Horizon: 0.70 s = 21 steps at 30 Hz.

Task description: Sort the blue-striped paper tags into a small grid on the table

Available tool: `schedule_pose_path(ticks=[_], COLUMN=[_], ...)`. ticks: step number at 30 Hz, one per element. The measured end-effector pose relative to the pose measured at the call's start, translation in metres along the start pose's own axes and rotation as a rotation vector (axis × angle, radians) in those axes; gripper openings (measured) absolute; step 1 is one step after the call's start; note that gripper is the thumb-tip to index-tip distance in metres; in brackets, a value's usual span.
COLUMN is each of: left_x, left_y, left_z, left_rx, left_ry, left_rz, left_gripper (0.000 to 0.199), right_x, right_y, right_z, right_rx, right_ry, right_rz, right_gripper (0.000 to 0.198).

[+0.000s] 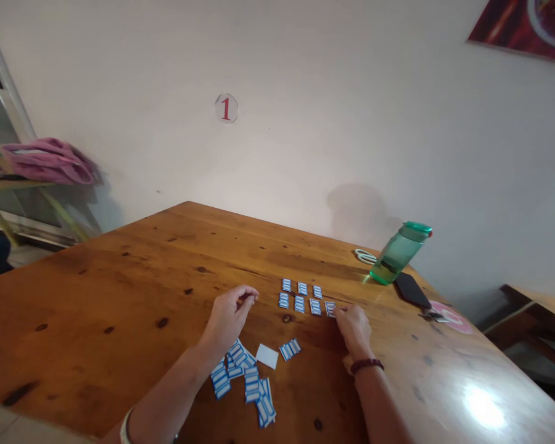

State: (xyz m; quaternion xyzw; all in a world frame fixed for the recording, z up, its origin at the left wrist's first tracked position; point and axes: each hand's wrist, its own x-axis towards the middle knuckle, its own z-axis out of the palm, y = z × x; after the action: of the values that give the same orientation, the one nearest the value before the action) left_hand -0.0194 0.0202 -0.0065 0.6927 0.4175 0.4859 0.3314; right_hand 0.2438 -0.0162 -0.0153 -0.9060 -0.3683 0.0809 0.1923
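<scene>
Small cards with blue-and-white striped faces lie in two rows on the wooden table [134, 296]. At the right end of the nearer row is a card [330, 309], its right edge under the fingertips of my right hand [354, 330]. My left hand [229, 313] hovers left of the rows, thumb and fingers pinched together, with nothing showing between them. Below it lies a loose, overlapping pile of striped cards [252, 385]. A blank white card [267, 356] and a single striped card [290, 349] rest between the pile and the rows.
A green water bottle [400, 253] stands at the back right, beside a coiled white cable [365, 256]. Near it lie a dark phone-like object [411, 290], keys [433, 316] and a pink round mat [453, 319]. A pink cloth [50, 161] sits on another table at left.
</scene>
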Motion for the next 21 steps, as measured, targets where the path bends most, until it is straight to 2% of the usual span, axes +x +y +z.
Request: schedule_pose_path(ticks=[16, 21], left_x=[0.0000, 0.0002], left_y=[-0.0003, -0.0011], left_z=[-0.0001, -0.0009], left_rx=[-0.003, 0.014], left_ry=[-0.019, 0.050], left_rz=[0.007, 0.049], left_gripper=[0.016, 0.017], right_x=[-0.0016, -0.0003], right_y=[-0.0010, 0.0013], right_z=[0.0054, 0.0089], right_rx=[-0.052, -0.027], right_ry=[0.026, 0.063], right_rz=[-0.019, -0.034], right_gripper=[0.030, 0.031])
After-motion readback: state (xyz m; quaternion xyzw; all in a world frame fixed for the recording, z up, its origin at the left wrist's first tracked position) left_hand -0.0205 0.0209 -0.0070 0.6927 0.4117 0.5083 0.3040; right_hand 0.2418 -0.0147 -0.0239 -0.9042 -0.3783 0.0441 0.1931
